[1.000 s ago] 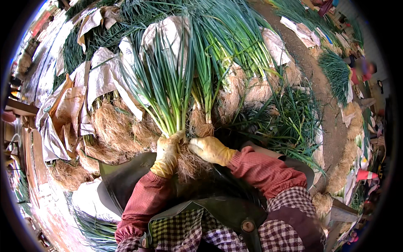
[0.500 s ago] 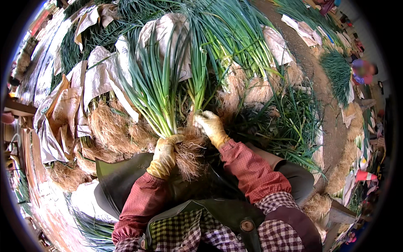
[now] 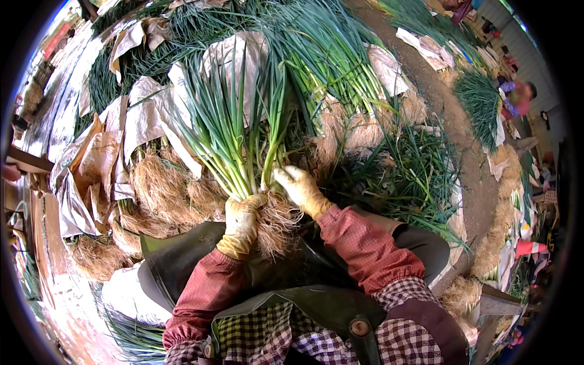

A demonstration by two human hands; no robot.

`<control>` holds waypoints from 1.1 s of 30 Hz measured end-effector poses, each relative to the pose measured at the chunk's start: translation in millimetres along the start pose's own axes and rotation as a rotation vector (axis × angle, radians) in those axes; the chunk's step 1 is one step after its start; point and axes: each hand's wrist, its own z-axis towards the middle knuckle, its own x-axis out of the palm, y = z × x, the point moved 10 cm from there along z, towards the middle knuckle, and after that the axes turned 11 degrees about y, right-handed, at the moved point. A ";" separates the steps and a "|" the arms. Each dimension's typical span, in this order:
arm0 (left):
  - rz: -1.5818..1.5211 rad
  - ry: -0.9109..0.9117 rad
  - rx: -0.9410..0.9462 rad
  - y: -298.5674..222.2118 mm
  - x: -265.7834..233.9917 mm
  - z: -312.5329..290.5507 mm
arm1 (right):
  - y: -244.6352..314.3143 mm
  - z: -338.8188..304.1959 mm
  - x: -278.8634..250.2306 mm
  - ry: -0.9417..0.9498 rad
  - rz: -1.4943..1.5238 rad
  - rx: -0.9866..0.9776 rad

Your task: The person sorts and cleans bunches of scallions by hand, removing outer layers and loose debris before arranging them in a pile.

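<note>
My left hand [image 3: 238,222], in a yellowish glove, is wrapped round the lower stalks of a bunch of green onions [image 3: 234,164]. Its leaves fan up and away from me, while the pale stringy roots [image 3: 278,225] hang out to the right of that fist, over my lap. My right hand [image 3: 302,190], gloved alike, has its fingers bent in against the white base of a few green onion stalks [image 3: 272,159] at the bunch's right side. Those fingertips look closed on the stalks, partly hidden by the glove.
Several rooted green onion bundles [image 3: 365,129] lie ahead to the right, and more sit at left under pale sacking [image 3: 146,112]. Loose green trimmings [image 3: 404,182] are heaped by my right knee. Beyond a brown dirt path [image 3: 471,164], a person [image 3: 518,100] is among further bundles.
My right hand has shifted slightly left, bringing the few stalks in against the bunch. The left hand keeps its hold, nearly still. The view has tilted a little.
</note>
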 end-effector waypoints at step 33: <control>-0.731 0.182 0.066 -77.1 9.1 -31.8 | 92.8 -62.2 17.8 0.228 -0.587 -0.283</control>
